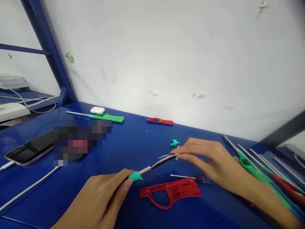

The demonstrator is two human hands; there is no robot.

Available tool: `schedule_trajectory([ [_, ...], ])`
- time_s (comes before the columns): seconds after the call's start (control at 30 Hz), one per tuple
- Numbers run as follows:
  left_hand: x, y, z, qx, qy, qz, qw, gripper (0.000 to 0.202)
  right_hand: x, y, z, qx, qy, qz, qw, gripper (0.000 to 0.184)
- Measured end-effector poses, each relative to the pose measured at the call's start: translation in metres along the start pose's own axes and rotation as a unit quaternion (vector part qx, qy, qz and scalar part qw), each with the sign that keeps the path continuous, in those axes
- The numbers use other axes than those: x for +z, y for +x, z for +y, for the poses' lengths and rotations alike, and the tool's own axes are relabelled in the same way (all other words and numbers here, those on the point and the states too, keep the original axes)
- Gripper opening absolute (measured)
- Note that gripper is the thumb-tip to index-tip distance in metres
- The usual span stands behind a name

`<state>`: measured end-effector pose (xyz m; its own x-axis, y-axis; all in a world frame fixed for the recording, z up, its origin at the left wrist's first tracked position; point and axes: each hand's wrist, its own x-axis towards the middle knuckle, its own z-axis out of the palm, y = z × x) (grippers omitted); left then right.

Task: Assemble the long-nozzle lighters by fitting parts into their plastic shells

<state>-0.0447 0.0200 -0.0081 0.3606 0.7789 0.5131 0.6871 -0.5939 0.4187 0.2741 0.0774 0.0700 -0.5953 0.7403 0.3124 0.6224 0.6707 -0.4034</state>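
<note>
My left hand (105,195) is closed on the teal collar (135,176) of a lighter's metal tube (144,171), which points up to the right. From the tube's open end run a black strip (160,162) and a thin white wire (164,156). My right hand (209,162) pinches their far end between thumb and fingers; the fingertips partly hide it. Below lies a red lighter shell half (175,192), inner side up. A screwdriver (205,180) with a clear handle and red collar rests beside it, under my right hand. A small teal plastic piece (174,142) sits just beyond my right fingertips.
Several long lighters (264,175) lie at the right, partly behind my right forearm. At the back are another red shell half (160,121), a green lighter (107,117) and a white earbud case (97,110). A phone (33,148) and white cable (28,187) occupy the left.
</note>
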Motion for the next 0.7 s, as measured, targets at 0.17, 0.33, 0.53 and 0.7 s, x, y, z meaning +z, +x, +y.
schedule_trajectory([
  [0.17, 0.000, -0.004, -0.001, -0.005, 0.002, 0.001, 1.000, 0.029, 0.001, 0.000, 0.001, 0.004, -0.002, -0.006, 1.000, 0.029],
  [0.33, 0.000, 0.000, 0.001, -0.015, -0.021, -0.018, 0.999, 0.033, -0.003, -0.002, -0.002, 0.039, -0.013, -0.011, 0.999, 0.030],
  [0.53, 0.001, 0.001, -0.001, -0.017, -0.007, -0.017, 1.000, 0.033, -0.009, -0.005, -0.008, 0.060, 0.006, -0.049, 0.997, 0.035],
  [0.7, 0.002, 0.000, -0.003, -0.008, -0.012, -0.027, 1.000, 0.033, -0.011, -0.005, -0.009, 0.066, 0.028, -0.045, 0.996, 0.032],
])
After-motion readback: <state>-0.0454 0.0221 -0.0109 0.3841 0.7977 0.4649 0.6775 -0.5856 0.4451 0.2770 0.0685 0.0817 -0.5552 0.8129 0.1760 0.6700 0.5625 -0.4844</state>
